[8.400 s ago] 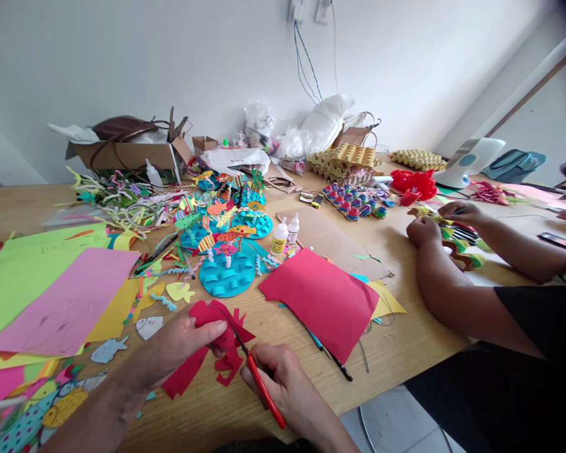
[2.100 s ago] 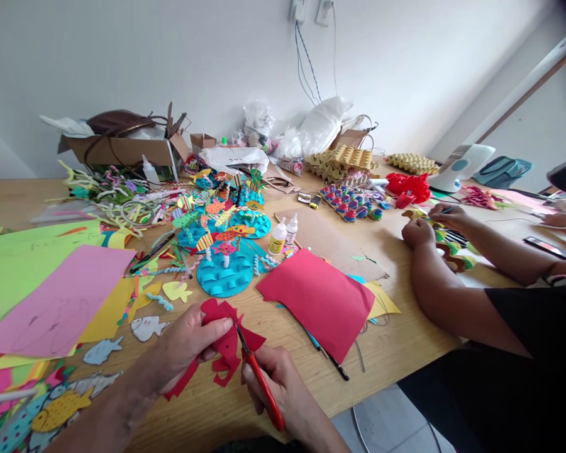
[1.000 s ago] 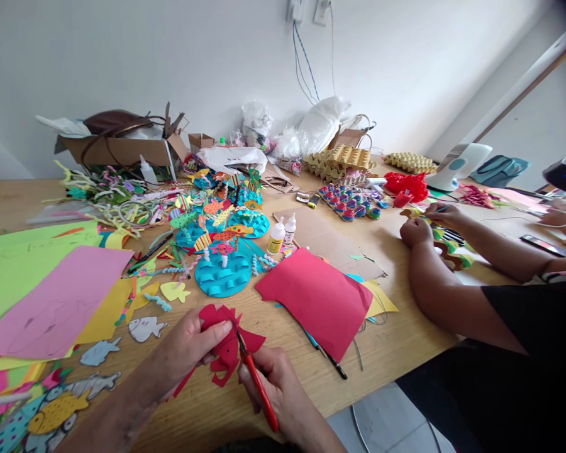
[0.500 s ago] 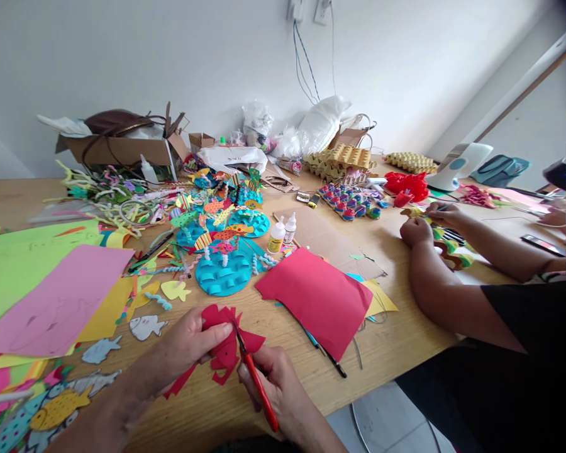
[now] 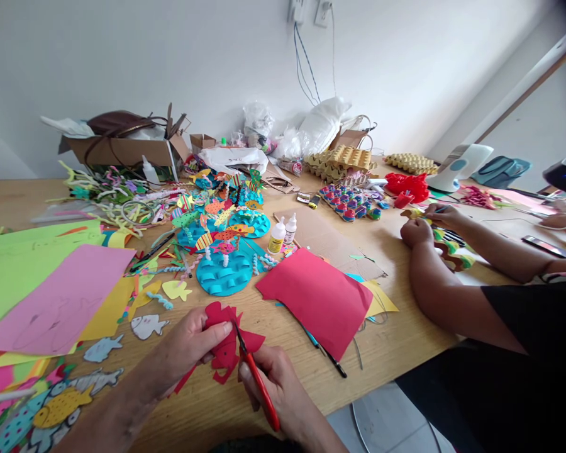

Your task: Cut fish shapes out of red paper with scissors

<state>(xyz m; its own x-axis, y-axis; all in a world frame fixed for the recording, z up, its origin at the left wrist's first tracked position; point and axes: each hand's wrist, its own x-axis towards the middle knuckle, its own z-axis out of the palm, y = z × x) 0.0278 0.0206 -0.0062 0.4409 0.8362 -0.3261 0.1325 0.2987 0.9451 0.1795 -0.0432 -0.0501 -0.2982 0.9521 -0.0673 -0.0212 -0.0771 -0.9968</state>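
L hand point(image 5: 193, 346) pinching red cutout point(image 5: 224, 349) btwn thumb & fingers, over table's point(image 5: 387, 352) front edge. R hand point(image 5: 273, 384) gripping scissors point(image 5: 259, 384), blades at cutout. Red sheet point(image 5: 316, 299) nr front edge, right of cutout.

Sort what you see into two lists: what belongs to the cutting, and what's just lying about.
In the cutting:
- red-handled scissors, in the right hand
- cut red paper, in the left hand

Lying about, as far as I can judge:
- large red sheet, though its colour matches
- pink sheet
- yellow fish cutout
- brown bag
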